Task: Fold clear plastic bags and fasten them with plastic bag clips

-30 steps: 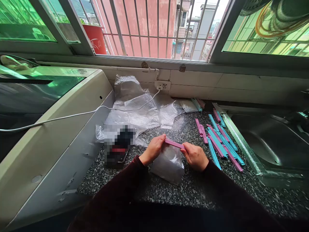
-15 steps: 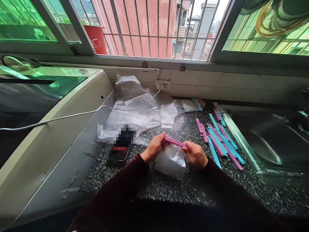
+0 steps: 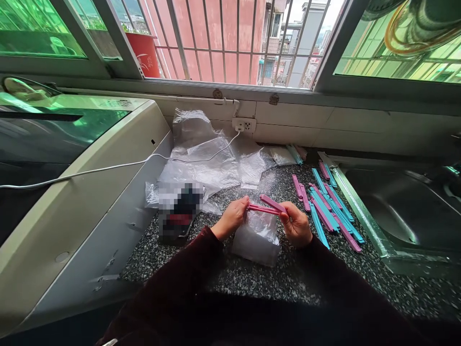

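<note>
The long, slim pink plastic clip (image 3: 272,203) is parted into two straight arms, making a narrow V that opens toward the left hand (image 3: 232,218). The left hand's grip is closed on the tip of the lower arm; the right hand's grip (image 3: 296,225) is closed on the joined end, so the clip spans the space between them. The small clear plastic bag (image 3: 256,244) lies just below the clip, between the two grips, creased and shiny near the top, smoother and cloudier lower down.

The right fingers cover the clip's joined end, and the left fingertips hide the lower arm's tip. Whether the bag's mouth passes between the arms is hard to make out. Beyond the right grip, loose pink and turquoise plastic clips (image 3: 329,207) lie on the speckled dark stone desk (image 3: 151,259); a dark object (image 3: 183,206) beyond the left grip is pixelated.
</note>
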`<action>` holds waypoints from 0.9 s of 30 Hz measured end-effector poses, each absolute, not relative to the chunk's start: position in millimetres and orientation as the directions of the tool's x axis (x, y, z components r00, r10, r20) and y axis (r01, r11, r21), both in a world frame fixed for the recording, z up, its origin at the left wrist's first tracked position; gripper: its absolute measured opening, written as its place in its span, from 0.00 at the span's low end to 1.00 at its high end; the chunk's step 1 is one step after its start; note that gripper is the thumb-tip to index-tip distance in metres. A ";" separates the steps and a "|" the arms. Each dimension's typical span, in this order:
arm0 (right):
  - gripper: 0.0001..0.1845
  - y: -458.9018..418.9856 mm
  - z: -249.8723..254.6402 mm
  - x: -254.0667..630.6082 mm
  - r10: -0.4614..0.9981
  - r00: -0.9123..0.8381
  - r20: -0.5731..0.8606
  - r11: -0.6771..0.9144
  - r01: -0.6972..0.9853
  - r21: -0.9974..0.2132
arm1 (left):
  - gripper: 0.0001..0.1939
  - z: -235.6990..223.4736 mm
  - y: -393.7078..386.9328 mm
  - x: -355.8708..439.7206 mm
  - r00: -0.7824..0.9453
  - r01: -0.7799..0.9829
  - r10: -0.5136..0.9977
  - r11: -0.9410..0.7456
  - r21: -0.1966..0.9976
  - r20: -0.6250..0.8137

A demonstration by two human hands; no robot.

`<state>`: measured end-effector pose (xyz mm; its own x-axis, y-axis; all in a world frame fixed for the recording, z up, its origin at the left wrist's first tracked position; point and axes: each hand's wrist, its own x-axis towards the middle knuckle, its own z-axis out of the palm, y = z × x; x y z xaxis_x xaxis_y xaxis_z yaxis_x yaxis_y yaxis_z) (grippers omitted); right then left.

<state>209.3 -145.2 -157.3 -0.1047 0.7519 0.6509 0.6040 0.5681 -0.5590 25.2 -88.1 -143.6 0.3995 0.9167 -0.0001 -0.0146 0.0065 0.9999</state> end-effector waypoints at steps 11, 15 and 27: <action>0.05 -142.4 -155.6 220.0 0.701 0.050 0.712 0.605 0.487 -0.630 | 0.22 -148.2 -82.1 19.7 0.311 -0.054 0.950 -0.021 0.998 0.036; 0.06 -144.1 -153.1 220.9 0.821 0.101 0.562 0.498 0.356 -0.791 | 0.24 -151.0 -79.7 17.8 0.322 -0.117 0.947 0.035 0.992 0.004; 0.09 -142.0 -160.2 220.6 0.911 0.153 0.384 0.342 0.241 -0.908 | 0.25 -148.5 -82.2 16.6 0.441 -0.181 0.891 0.205 0.962 -0.107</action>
<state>220.6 -142.0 -160.2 0.1528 0.9107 0.3836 0.2412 0.3421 -0.9082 16.6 -82.2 -148.5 0.4415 0.8908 -0.1073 -0.1807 0.2054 0.9618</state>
